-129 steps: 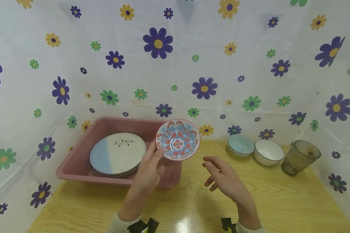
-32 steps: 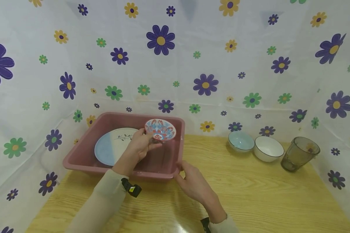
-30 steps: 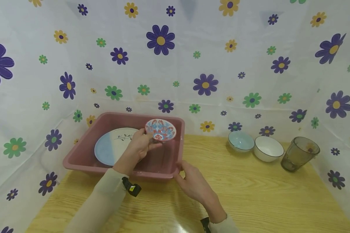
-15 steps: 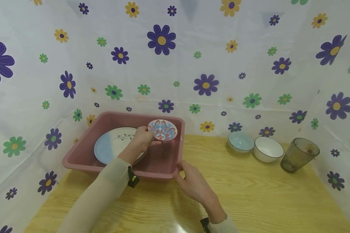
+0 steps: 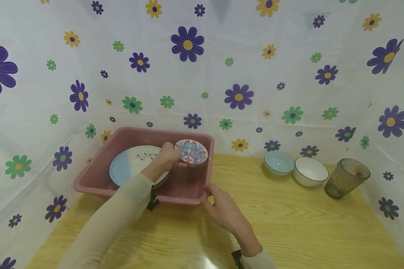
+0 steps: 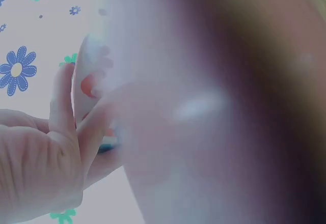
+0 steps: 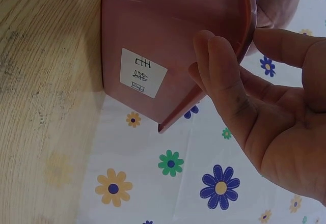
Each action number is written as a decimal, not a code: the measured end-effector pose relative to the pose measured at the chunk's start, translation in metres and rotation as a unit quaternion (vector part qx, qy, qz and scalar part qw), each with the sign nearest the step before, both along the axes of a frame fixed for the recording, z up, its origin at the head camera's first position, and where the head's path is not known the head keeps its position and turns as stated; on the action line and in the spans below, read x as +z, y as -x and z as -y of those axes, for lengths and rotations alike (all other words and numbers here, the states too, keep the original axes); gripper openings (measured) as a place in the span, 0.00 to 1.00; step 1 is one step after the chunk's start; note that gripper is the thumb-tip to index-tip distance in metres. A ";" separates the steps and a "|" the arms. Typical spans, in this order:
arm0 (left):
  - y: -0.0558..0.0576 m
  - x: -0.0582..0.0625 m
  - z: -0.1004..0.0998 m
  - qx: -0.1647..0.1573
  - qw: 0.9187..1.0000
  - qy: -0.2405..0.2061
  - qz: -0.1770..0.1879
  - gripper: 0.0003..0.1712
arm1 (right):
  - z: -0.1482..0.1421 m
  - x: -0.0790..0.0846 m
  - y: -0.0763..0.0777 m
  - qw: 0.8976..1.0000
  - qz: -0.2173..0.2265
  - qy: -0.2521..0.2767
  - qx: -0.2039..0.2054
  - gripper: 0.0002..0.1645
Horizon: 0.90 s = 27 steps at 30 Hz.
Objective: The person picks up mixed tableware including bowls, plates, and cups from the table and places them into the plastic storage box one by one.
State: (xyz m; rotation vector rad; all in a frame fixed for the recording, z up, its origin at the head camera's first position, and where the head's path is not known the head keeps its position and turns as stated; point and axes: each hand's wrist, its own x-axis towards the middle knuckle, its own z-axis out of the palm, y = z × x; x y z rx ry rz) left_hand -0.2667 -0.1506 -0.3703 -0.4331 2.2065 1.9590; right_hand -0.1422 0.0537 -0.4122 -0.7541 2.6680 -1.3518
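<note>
My left hand (image 5: 169, 155) pinches the rim of a small bowl (image 5: 190, 152) with a red and blue flower pattern, held tilted inside the right part of a pink plastic tub (image 5: 185, 186). In the left wrist view the bowl's patterned side (image 6: 89, 84) shows beside the fingers, while the rest is blurred. At the tub's near right corner, my right hand (image 5: 223, 209) grips the rim, thumb on the edge and fingers against the outer wall. A round plate (image 5: 138, 158), part blue and part cream with a leaf sprig, lies in the tub's left part on another plate.
At the back right stand a pale blue bowl (image 5: 278, 163), a white bowl with a dark rim (image 5: 310, 172) and a smoky glass mug (image 5: 346, 179). A white label (image 7: 142, 74) is on the tub's outer wall. Flower-printed sheeting (image 5: 215, 74) encloses the wooden table (image 5: 296, 224).
The patterned bowl has gone from the front of the tub into its right part, lately shifting slightly right and down. My right hand has moved from above the table to the tub's rim.
</note>
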 end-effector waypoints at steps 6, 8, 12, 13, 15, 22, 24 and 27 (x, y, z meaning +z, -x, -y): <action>0.005 0.012 0.000 -0.021 0.999 0.050 0.000 0.21 | -0.001 0.000 0.000 1.000 0.002 -0.001 -0.002 0.17; 0.008 0.015 0.001 -0.028 0.997 0.079 0.002 0.20 | -0.001 0.000 0.001 1.000 0.002 -0.002 -0.003 0.17; 0.013 0.018 0.003 -0.044 0.991 0.125 -0.001 0.18 | -0.001 -0.001 0.000 1.000 -0.003 -0.004 -0.003 0.16; 0.016 0.018 0.004 -0.050 0.990 0.128 -0.002 0.18 | -0.001 -0.001 0.001 1.000 -0.005 -0.005 -0.003 0.16; 0.020 0.017 0.005 -0.059 0.986 0.156 -0.006 0.19 | -0.002 -0.001 0.001 1.000 -0.007 -0.004 -0.003 0.16; 0.034 0.013 0.010 -0.104 0.955 0.279 0.006 0.17 | -0.002 -0.002 0.002 1.000 -0.004 0.003 0.001 0.16; 0.037 0.012 0.011 -0.117 0.950 0.291 0.011 0.15 | -0.002 -0.001 0.002 1.000 -0.005 0.001 -0.001 0.16; 0.041 0.010 0.013 -0.127 0.948 0.292 0.017 0.13 | -0.002 -0.001 0.001 1.000 -0.003 -0.003 -0.002 0.16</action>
